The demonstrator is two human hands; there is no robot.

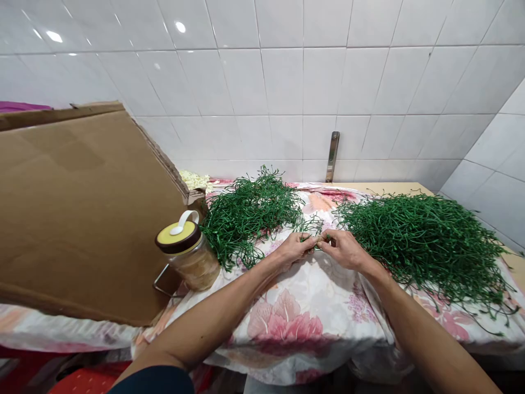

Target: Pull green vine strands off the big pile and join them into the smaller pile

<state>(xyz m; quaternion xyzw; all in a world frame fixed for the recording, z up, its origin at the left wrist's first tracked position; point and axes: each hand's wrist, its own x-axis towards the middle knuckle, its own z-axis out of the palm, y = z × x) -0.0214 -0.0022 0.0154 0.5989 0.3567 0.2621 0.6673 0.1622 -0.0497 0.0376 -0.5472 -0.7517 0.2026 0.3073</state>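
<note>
My left hand (298, 247) and my right hand (341, 249) meet over the middle of the flowered cloth, fingertips nearly touching. Both are pinched closed on a thin green artificial stem (317, 244), most of it hidden by my fingers. A few loose green sprigs (309, 224) lie just beyond my fingertips. To the left of my hands is a tangled pile of green artificial stems (254, 210). Close to my right hand, a larger heap of the same stems (422, 243) spreads over the right side of the cloth.
A large cardboard box (82, 213) fills the left side. Beside it stands a jar (194, 262) with a yellow lid and white strap. Pale yellow pieces (194, 179) show behind the box. A metal strip (332, 157) leans on the tiled wall (283, 82). Flowered cloth (324, 306) covers the table.
</note>
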